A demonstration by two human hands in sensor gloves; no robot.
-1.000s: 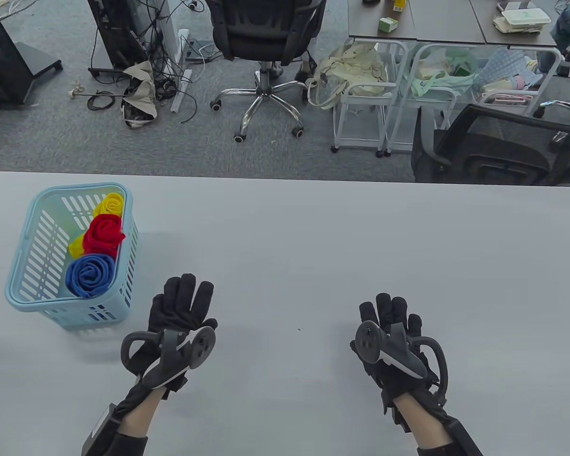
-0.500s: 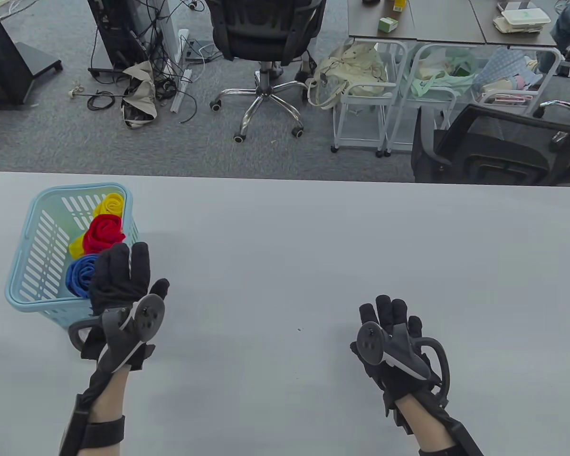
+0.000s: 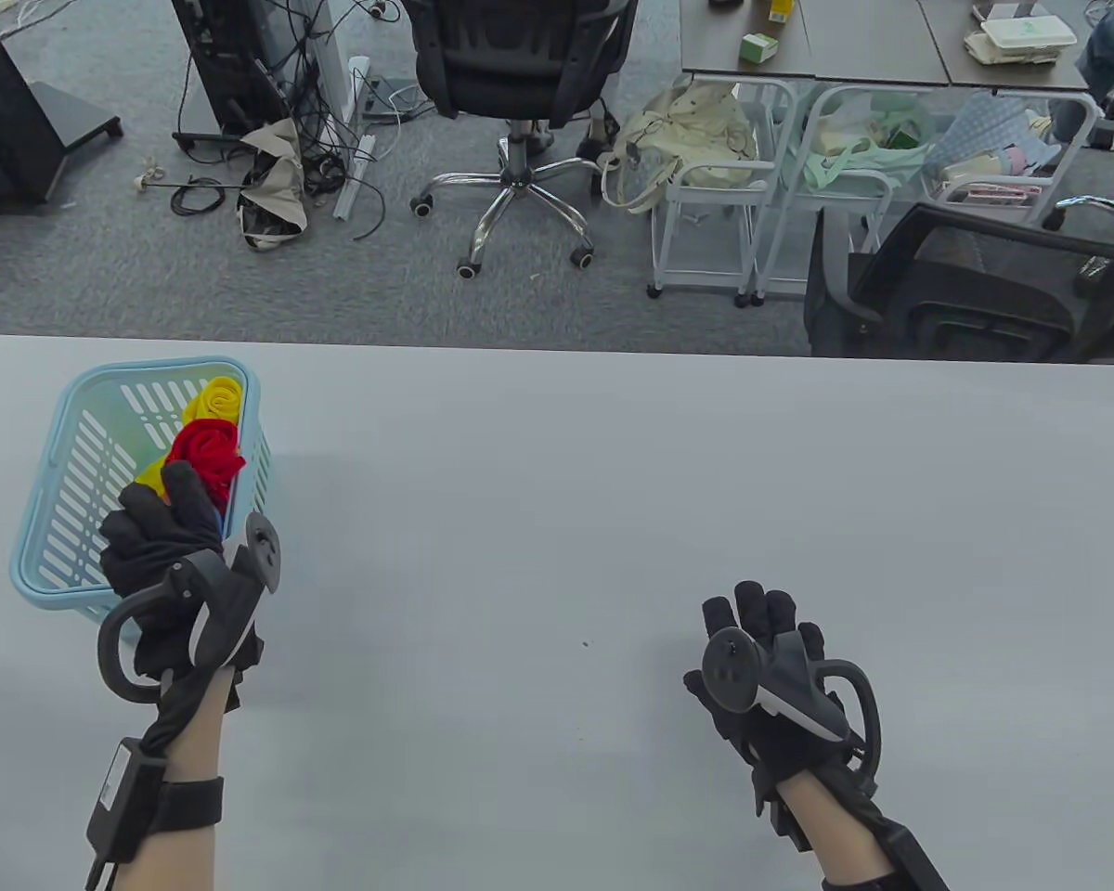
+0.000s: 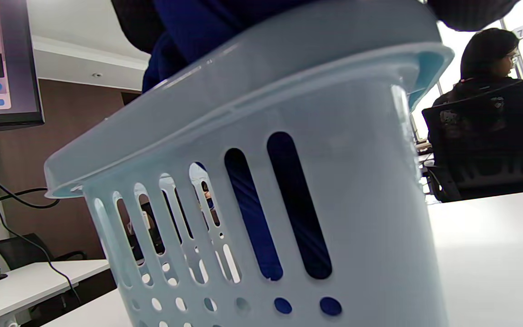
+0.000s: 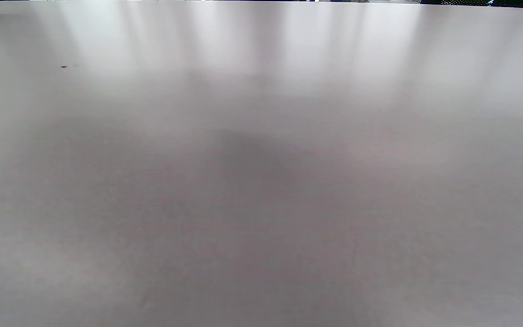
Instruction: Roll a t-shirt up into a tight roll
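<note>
Table view, left hand (image 3: pixel 169 566): reaches into the near end of the basket (image 3: pixel 56 483); fingers curl down over the spot where the blue roll sits. Whether they grip the cloth, I cannot tell.
Left wrist view, blue roll (image 4: pixel 252 222): dark blue cloth shows through the basket's slots and above its rim, right under the glove.
Right hand (image 3: pixel 769 664): rests flat on the table (image 3: pixel 613 483), near right, fingers straight and loosely spread, holding nothing.
Task's thing: no loose t-shirt lies on the table; the only cloth in sight is the three rolls in the basket, far left.
Red roll (image 3: pixel 206 455): middle of the basket, just beyond the left fingertips.
Yellow roll (image 3: pixel 215 397): far end of the basket; more yellow shows beside the red.
Risk, basket: light plastic, so a snagged lift could tip or drag it.
Risk, neighbours: packed touching, so pulling the blue one may loosen or haul out the red.
Risk, grip: a pinch on one layer could unwind the roll.
Obstacles: basket walls crowd the fingers.
Surroundings: office chairs (image 3: pixel 520 56), cables and white carts (image 3: pixel 715 186) on the floor beyond the far edge; a seated person in the left wrist view.
</note>
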